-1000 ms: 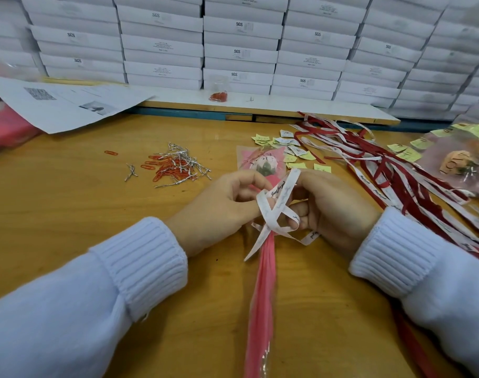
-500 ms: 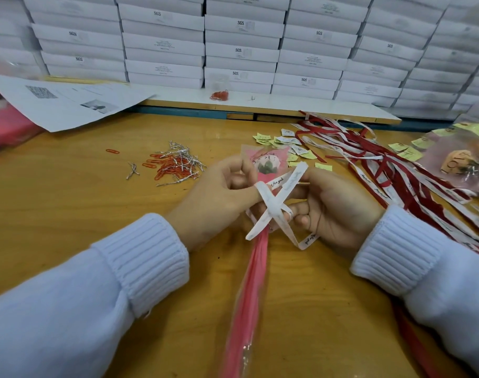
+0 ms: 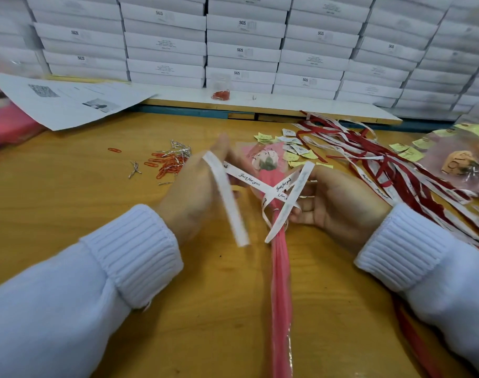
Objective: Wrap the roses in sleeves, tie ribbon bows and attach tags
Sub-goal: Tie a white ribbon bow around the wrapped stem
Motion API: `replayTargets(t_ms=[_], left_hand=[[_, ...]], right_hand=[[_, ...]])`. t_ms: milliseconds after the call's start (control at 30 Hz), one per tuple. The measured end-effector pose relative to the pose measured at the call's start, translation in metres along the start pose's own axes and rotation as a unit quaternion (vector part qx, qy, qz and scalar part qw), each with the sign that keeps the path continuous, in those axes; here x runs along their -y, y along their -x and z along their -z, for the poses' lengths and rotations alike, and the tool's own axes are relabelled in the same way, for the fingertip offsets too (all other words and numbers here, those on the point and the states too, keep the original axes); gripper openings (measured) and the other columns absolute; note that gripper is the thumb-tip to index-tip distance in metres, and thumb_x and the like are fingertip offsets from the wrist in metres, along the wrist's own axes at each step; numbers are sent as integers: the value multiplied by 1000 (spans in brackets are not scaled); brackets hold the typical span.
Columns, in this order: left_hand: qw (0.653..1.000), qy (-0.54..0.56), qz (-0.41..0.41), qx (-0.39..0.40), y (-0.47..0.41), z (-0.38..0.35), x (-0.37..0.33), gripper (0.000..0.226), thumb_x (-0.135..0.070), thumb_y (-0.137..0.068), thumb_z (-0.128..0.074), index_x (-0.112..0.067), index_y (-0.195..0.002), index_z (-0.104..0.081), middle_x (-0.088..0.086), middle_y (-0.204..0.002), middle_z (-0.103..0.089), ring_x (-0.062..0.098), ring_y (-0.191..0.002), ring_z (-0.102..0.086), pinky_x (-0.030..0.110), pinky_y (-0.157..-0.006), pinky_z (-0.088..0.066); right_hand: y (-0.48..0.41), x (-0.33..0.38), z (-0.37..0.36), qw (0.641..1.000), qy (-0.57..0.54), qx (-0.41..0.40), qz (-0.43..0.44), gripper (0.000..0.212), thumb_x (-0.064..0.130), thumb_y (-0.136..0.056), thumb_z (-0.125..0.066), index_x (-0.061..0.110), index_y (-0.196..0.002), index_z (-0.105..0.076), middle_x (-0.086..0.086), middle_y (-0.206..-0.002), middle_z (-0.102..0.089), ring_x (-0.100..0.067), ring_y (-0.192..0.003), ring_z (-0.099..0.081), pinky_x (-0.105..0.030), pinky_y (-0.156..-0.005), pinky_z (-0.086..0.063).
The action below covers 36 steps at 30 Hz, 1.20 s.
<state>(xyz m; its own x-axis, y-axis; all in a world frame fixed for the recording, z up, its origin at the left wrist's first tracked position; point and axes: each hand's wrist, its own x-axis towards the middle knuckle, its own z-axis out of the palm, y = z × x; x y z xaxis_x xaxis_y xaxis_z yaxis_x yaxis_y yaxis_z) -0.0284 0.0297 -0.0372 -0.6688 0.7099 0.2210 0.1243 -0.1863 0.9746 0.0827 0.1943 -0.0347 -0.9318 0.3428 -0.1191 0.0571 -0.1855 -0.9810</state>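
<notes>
White ribbon [image 3: 249,180] crossed at the neck of a rose [image 3: 268,162], bow not yet formed.

The ribbon is crossed over the pink sleeve [image 3: 280,282], just below the rose. The sleeve's long axis runs from the rose at the far end straight back toward the person. One taut strand is gripped by the left hand [image 3: 197,192] to the left of the sleeve, its free tail hanging down. The other strand is pinched by the curled right hand [image 3: 339,203], close against the sleeve's right side. The right hand is judged nearer the crossing, so the tightening pull would run across the sleeve's axis. Yellow tags [image 3: 295,155] are scattered on the desk [image 3: 69,200] beyond the sleeve, with paper clips [image 3: 167,165] further left.
</notes>
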Motion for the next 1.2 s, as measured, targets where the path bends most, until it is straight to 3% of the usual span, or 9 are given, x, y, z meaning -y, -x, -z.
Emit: replayTargets(t_ms=[100,167,300,467,633,767,900,1000,1200], left_hand=[[996,89,17,16,-4,8,-2,47,-40,-92,-46,-21,-55,-68,4,-76,-71,15,-77,-68,27,-61,-54],[997,47,-1,61,-7,16,-2,6,-21,-74,-69,-22,-69,-72,3,-83,-72,15,-81,-69,29,-65,-56],[964,-187,-15,189,-6,30,-5,58,10,-62,-60,-24,-109,-57,-2,-104,-68,11,-100,-65,19,-73,-53],[952,-260,35,160,-4,33,-1,70,24,-75,-50,-38,-107,-59,-13,-101,-69,0,-95,-64,23,-79,-56],[939,-343,-6,37,-8,26,-2,57,18,-81,-37,-33,-91,-61,-11,-90,-67,-2,-85,-61,14,-73,-50],[981,-165,-48,-90,-10,10,-8,41,3,-88,-32,-23,-83,-64,-5,-82,-68,0,-78,-60,20,-73,-46],[968,-241,-57,43,-1,-3,-4,24,-15,-96,-45,-20,-87,-66,-2,-91,-68,-1,-80,-62,15,-72,-48],[895,-420,-54,140,1,-8,5,11,-17,-87,-60,-15,-94,-68,3,-95,-66,16,-91,-60,34,-83,-49],[896,-422,-40,130,2,-8,3,9,-24,-89,-61,-17,-90,-66,-2,-94,-67,12,-90,-62,38,-85,-50]], right_hand=[[0,0,1,1000,1,-7,-7,35,21,-92,-51,15,-64,-72,-13,-69,-61,-22,-51,-59,-34,-55,-55],[1,0,1,1000,4,-4,-7,36,21,-93,-51,14,-65,-73,-15,-72,-63,-24,-52,-60,-36,-57,-56],[2,0,-1,1000,16,-8,-1,34,22,-94,-50,10,-70,-71,-18,-77,-64,-26,-53,-62,-38,-59,-57],[4,2,-3,999,36,-15,10,36,26,-95,-48,13,-72,-73,-19,-82,-64,-35,-63,-68,-36,-56,-57],[7,3,-4,998,57,-18,24,42,28,-97,-45,20,-66,-73,-16,-76,-66,-34,-60,-69,-35,-54,-57],[5,2,-6,997,62,-23,39,31,29,-98,-45,11,-85,-67,-20,-80,-67,-35,-63,-69,-36,-56,-57],[6,3,-7,996,72,-26,39,30,28,-99,-44,8,-91,-65,-22,-85,-66,-33,-68,-69,-38,-62,-59],[7,3,-9,996,69,-30,37,30,26,-99,-43,6,-91,-64,-23,-86,-65,-31,-67,-66,-39,-65,-60],[7,3,-10,997,61,-33,25,30,24,-98,-45,5,-88,-65,-22,-83,-65,-32,-68,-65,-39,-65,-60]])
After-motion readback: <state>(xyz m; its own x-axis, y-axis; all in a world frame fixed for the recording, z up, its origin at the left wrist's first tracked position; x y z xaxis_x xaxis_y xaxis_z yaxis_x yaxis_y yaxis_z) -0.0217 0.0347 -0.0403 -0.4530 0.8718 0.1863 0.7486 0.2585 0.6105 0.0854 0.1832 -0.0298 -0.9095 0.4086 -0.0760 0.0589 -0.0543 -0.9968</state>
